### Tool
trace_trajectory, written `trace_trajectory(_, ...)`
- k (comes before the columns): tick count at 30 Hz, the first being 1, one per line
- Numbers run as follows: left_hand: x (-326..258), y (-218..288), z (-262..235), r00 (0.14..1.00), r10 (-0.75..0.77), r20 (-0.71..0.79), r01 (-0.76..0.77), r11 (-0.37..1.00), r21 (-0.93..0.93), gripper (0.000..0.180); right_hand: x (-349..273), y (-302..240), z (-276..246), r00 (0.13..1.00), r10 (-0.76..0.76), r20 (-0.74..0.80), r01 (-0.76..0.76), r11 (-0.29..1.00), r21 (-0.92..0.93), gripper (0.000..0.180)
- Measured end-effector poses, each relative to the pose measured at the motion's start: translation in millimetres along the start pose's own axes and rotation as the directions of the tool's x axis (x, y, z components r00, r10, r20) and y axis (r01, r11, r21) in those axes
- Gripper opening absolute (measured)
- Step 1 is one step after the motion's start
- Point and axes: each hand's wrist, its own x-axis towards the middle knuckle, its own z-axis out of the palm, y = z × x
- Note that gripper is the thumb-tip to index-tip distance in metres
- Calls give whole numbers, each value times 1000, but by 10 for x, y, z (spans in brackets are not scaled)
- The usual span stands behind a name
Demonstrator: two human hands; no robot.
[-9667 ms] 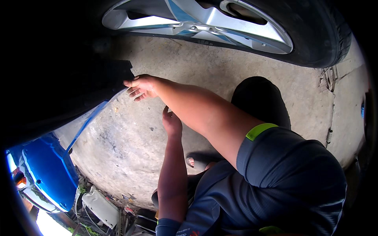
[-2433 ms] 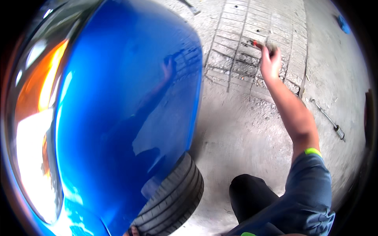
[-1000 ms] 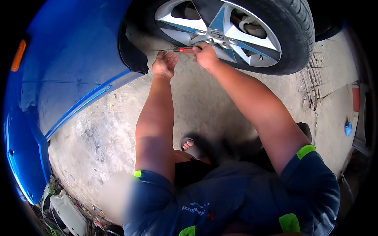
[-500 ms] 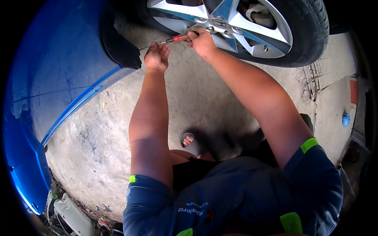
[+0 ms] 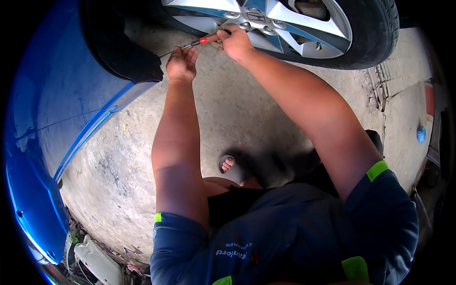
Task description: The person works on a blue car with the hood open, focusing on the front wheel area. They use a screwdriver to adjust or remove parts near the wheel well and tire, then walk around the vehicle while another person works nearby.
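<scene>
Navy short-sleeved shirt [image 5: 294, 228], lime-green cuff bands [image 5: 377, 171], small white chest print [image 5: 232, 253], dark legwear [image 5: 233, 205], dark open-toed sandal [image 5: 238, 172]

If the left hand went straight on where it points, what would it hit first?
Past the red-handled tool it touches, the left hand would probably meet the wheel; depth is unclear.

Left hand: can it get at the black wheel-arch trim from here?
Probably yes. The left hand is just beside the black wheel-arch trim, with only a small open gap visible between. The red-handled screwdriver may hinder it: its shaft runs at the hand's fingers.
</scene>
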Motion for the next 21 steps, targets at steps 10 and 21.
trace_trajectory(10,-27,-46,9,999,25,-42,-25,1000,-12,30,-21,-6,24,998,48,-47,-47,998,30,27)
trace_trajectory(21,-23,-37,-2,1000,27,-4,-27,1000,-5,33,-3,93,33,998,14,-66,-11,999,42,28)
